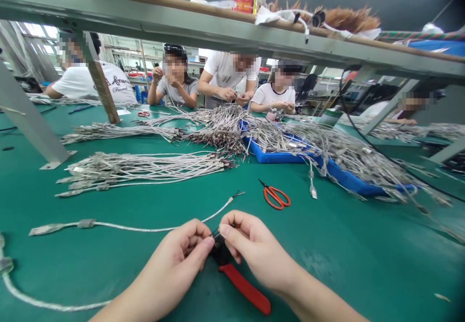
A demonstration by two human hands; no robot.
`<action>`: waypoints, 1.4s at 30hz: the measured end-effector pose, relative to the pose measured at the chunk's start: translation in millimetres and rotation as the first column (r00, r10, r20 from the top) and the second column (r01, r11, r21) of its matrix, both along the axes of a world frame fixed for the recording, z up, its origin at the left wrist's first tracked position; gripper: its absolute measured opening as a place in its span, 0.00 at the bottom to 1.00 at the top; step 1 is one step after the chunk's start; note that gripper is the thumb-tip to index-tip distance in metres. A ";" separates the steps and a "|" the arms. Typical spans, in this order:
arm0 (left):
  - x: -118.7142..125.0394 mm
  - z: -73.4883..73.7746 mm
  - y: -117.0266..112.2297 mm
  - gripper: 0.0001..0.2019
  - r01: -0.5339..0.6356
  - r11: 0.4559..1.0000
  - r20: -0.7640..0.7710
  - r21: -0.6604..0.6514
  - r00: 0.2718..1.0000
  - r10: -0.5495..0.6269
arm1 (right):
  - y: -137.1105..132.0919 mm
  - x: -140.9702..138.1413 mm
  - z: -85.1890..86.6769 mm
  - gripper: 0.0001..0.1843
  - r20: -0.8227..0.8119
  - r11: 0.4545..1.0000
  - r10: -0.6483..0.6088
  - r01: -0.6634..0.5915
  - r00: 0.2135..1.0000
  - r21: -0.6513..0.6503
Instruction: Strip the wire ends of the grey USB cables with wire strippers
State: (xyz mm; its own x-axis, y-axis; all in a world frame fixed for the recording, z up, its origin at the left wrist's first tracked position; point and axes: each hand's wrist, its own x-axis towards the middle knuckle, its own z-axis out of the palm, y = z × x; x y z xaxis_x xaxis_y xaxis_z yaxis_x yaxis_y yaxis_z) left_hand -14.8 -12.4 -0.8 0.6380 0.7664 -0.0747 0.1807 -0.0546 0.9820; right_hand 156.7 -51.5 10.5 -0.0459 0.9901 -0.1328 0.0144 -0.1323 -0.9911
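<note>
My left hand (181, 254) and my right hand (250, 244) meet low in the middle of the head view, fingertips pinched together on thin wire ends. Under them lies a tool with red handles (247, 290) and a dark head, partly hidden by my fingers. A grey cable (123, 226) stretches on the green table (363, 254) from a plug at the left to a stripped end near my hands. Whether my fingers grip this cable or another one, I cannot tell.
Orange scissors (276, 197) lie beyond my right hand. A bundle of grey cables (145, 168) lies at the left, and a large heap fills blue trays (341, 176) at the right. Several people work across the table under a metal shelf (218, 26).
</note>
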 end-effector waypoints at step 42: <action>-7.3 3.3 3.8 0.17 0.191 0.922 -0.289 0.336 0.953 -0.093 | 0.7 1.6 -3.0 0.16 0.052 0.998 0.015 -0.012 0.999 -0.057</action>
State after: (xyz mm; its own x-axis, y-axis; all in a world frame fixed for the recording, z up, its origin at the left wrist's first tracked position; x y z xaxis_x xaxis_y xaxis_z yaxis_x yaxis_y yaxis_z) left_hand -22.1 -8.5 2.4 0.7369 0.6759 0.0057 0.3931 -0.4354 0.8098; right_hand 158.2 -50.9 7.5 -0.0509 0.9802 -0.1916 0.0684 -0.1879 -0.9798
